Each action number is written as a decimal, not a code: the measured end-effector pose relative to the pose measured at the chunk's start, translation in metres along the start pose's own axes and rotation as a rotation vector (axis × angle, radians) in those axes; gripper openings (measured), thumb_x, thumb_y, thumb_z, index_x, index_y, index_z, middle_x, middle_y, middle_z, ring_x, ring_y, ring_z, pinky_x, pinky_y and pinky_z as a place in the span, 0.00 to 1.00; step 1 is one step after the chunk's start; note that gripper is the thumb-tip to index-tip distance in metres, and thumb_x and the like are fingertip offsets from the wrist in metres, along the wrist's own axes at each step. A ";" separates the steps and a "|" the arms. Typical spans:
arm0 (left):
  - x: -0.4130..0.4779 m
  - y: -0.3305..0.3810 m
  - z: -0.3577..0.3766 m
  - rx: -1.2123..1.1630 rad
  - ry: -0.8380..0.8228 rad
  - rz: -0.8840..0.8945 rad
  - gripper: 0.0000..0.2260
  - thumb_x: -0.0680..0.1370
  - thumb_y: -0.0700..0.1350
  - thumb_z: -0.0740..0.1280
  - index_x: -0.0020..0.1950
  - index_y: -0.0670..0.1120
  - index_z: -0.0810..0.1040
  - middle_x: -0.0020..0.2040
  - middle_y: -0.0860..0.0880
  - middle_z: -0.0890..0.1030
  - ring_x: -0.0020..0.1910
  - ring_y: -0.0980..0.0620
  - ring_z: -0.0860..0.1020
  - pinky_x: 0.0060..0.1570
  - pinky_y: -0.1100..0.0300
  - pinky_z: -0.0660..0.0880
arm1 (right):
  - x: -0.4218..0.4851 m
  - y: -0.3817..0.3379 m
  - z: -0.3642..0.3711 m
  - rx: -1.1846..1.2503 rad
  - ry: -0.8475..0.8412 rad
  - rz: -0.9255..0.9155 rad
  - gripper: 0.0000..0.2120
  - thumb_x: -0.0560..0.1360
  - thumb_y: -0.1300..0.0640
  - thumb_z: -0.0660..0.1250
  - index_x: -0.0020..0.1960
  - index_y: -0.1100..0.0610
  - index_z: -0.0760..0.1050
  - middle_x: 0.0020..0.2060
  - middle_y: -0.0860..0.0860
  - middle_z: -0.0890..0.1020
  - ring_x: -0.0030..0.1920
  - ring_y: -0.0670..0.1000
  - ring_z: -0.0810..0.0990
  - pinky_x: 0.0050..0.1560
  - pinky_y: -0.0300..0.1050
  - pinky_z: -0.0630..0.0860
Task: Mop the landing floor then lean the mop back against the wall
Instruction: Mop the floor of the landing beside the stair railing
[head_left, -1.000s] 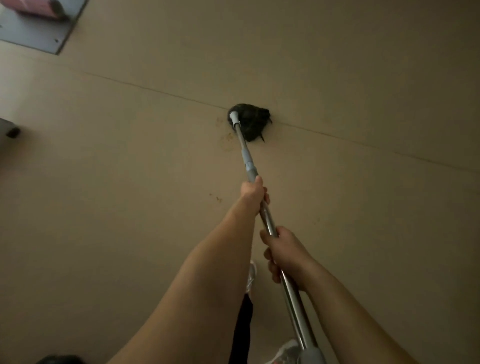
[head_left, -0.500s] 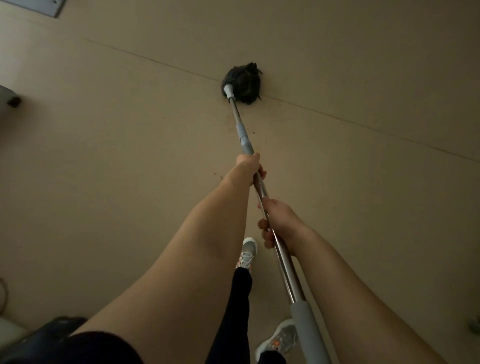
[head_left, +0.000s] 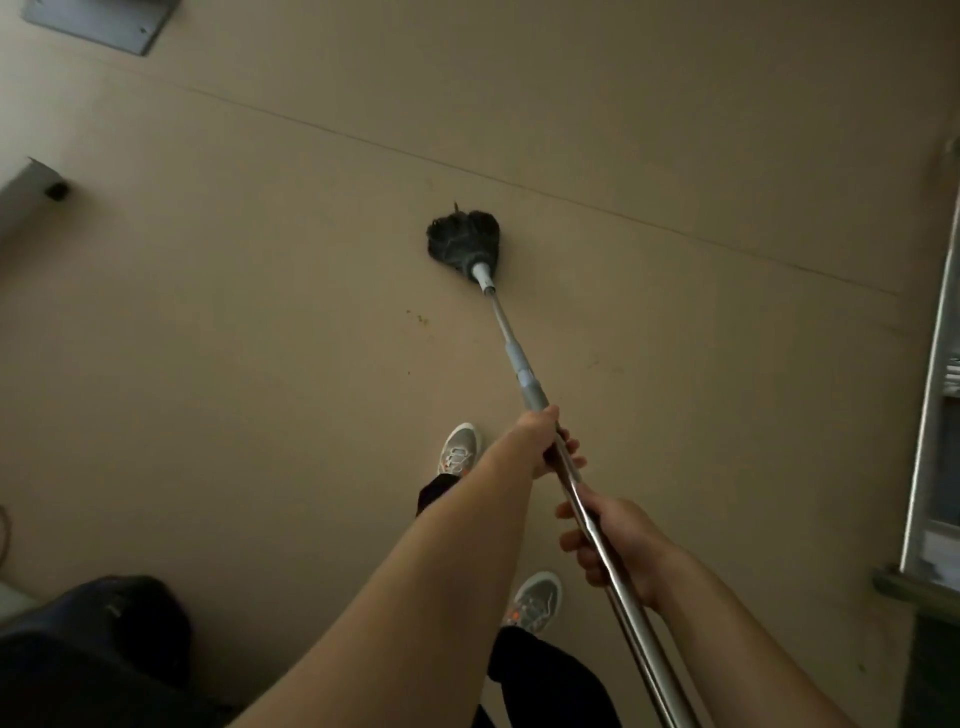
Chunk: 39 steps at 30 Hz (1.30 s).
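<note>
Dimly lit beige floor (head_left: 260, 415), one seam crossing diagonally, small stains at centre. Dark mop head (head_left: 462, 241) pressed flat just below that seam. Left hand (head_left: 545, 441) and right hand (head_left: 618, 551) both wrapped tight around metal handle (head_left: 571, 478), lower right.

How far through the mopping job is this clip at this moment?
Mid-mopping. Both hands, left hand and right hand, grip the metal mop handle, with the dark string mop head pressed on the beige floor. Yellowish specks remain beside it. Leaning the mop against the wall is not yet done.
</note>
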<state>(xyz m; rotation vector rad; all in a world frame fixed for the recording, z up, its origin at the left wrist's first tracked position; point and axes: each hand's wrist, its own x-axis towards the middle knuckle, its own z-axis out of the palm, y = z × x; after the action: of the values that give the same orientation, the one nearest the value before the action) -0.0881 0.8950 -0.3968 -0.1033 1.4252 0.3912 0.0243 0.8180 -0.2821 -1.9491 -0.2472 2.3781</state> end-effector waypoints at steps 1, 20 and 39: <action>-0.006 -0.024 0.006 0.024 -0.015 -0.033 0.14 0.83 0.51 0.59 0.44 0.42 0.68 0.35 0.46 0.71 0.30 0.49 0.75 0.28 0.51 0.81 | -0.011 0.020 -0.013 -0.004 0.004 0.015 0.18 0.82 0.43 0.56 0.52 0.58 0.71 0.26 0.53 0.71 0.18 0.47 0.62 0.19 0.33 0.59; 0.027 0.060 -0.063 -0.087 0.002 0.043 0.05 0.84 0.41 0.59 0.49 0.41 0.67 0.33 0.46 0.69 0.30 0.50 0.70 0.32 0.55 0.74 | 0.044 -0.040 0.079 -0.403 0.226 -0.040 0.18 0.83 0.44 0.50 0.47 0.57 0.68 0.27 0.53 0.68 0.16 0.47 0.65 0.21 0.35 0.65; 0.105 0.403 -0.156 -0.016 0.134 0.220 0.09 0.83 0.43 0.61 0.46 0.39 0.68 0.34 0.44 0.70 0.29 0.49 0.71 0.34 0.54 0.78 | 0.176 -0.352 0.229 -0.437 0.165 -0.046 0.24 0.82 0.39 0.50 0.45 0.58 0.69 0.28 0.51 0.69 0.22 0.48 0.66 0.22 0.38 0.67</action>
<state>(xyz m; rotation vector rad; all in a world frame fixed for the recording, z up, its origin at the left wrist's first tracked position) -0.3560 1.2446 -0.4574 0.0155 1.5712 0.5861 -0.2552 1.1708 -0.3529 -2.2657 -0.8539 2.2600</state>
